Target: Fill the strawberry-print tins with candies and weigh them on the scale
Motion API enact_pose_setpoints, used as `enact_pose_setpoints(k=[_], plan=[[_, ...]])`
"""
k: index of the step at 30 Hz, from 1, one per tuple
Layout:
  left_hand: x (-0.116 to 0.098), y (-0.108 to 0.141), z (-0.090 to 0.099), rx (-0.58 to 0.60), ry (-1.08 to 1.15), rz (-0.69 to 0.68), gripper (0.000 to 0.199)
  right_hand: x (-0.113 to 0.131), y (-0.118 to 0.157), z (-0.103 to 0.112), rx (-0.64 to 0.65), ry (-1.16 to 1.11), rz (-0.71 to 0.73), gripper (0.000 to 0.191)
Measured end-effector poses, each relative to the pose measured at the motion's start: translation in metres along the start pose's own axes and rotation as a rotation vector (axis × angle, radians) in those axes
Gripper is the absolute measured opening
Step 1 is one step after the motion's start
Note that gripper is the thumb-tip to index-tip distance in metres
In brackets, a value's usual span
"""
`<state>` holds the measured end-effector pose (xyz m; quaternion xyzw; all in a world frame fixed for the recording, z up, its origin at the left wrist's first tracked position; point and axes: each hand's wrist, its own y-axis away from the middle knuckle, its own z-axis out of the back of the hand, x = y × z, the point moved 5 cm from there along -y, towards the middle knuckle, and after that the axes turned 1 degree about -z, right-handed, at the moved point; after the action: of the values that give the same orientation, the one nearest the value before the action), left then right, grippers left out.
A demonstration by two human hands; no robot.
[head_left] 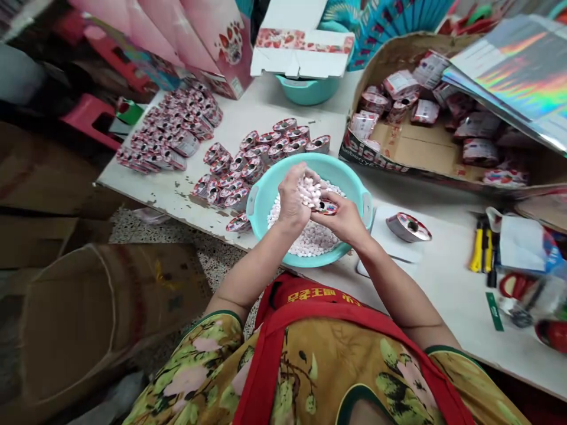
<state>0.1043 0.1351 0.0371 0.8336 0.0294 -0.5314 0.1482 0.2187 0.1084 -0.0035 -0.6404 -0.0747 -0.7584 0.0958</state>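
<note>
A turquoise plastic basin stands at the table's front edge, part-filled with small white pellets that look like candies. Above it, my left hand is cupped around a heap of these pellets. Close against it, my right hand grips a small printed packet with a dark hole in its top. The pellets in my left hand lie right beside that hole. To the right, a similar packet rests on a white flat-topped object.
Several packets stand left of and behind the basin, with a larger group farther left. An open carton of packets stands at the back right. Yellow cutters lie at the right. A cardboard box stands on the floor.
</note>
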Motion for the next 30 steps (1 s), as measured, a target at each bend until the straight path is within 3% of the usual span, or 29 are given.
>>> enact_pose_setpoints(k=[5,17,30], plan=[[0.015,-0.005,0.007,-0.04,-0.03,-0.039,0.04,-0.003,-0.002,-0.002,-0.007,0.084,-0.035,0.04],[0.018,-0.008,0.0,-0.011,-0.077,-0.043,0.045,-0.003,-0.004,0.008,-0.043,0.149,-0.073,0.037],[0.022,-0.007,-0.01,0.066,-0.102,0.017,0.044,-0.004,-0.001,0.014,0.013,0.171,-0.105,0.032]])
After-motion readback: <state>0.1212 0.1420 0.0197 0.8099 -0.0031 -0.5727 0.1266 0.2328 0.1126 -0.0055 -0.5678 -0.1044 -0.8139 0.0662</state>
